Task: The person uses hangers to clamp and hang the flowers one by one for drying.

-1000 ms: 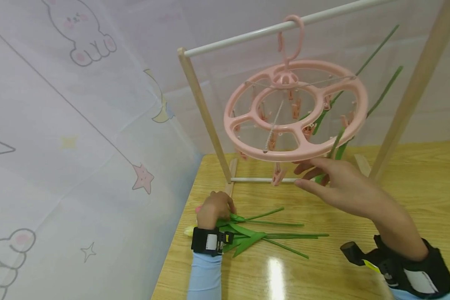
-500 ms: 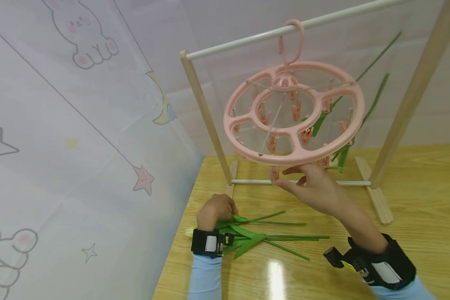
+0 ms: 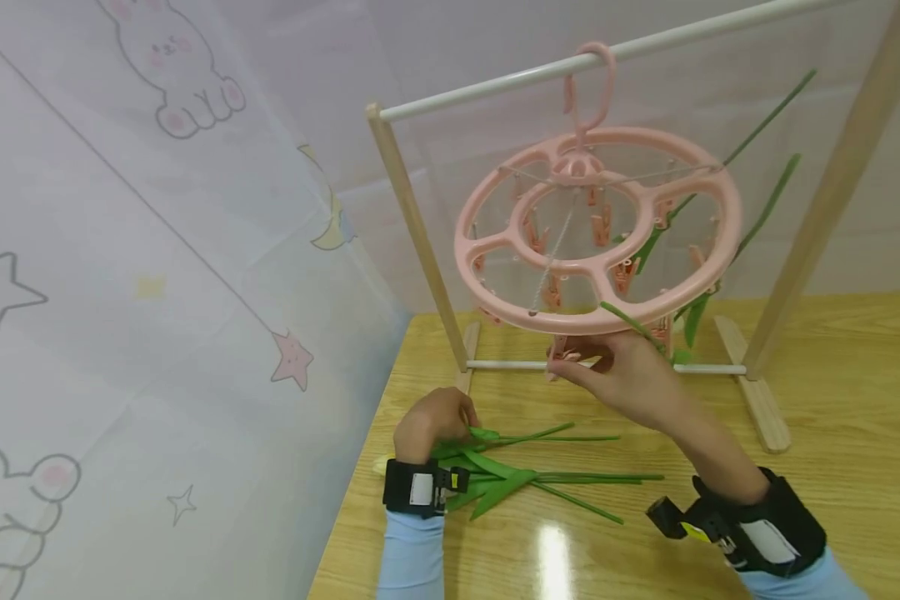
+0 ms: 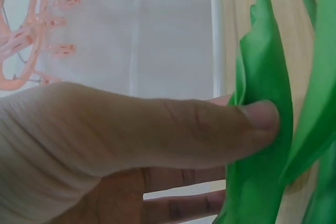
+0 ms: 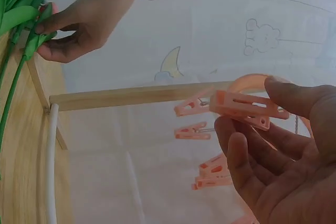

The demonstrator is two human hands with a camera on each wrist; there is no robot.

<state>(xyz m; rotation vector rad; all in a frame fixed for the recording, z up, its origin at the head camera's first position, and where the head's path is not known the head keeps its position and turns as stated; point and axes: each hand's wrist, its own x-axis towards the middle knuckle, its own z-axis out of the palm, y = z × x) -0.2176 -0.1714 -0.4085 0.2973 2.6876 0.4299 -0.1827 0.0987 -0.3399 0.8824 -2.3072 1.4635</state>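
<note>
My left hand [image 3: 437, 419] pinches a tulip by its green leaf [image 4: 262, 66] low over the table, thumb in front and fingers behind. Other tulips lie beside it, their leaves [image 3: 498, 487] and thin stems pointing right; one pale yellow bloom [image 3: 381, 464] shows by the wrist. Under the front rim of a round pink clip hanger [image 3: 598, 265], my right hand [image 3: 626, 367] holds a pink clothespin [image 5: 247, 107] between thumb and fingers. Whether the clothespin's jaws are parted is hard to tell. Several more clothespins [image 5: 193, 130] dangle from the ring.
The hanger hooks over a white bar [image 3: 495, 86] on a wooden stand [image 3: 412, 225]. Green stems [image 3: 772, 200] of clipped flowers stick up behind the ring's right side. A printed cloth wall [image 3: 195, 333] borders the wooden table [image 3: 690, 550] at left.
My right hand has moved left along the hanger's rim and taken hold of the front clothespin. The ring has swung slightly. My left hand stays at the tulips.
</note>
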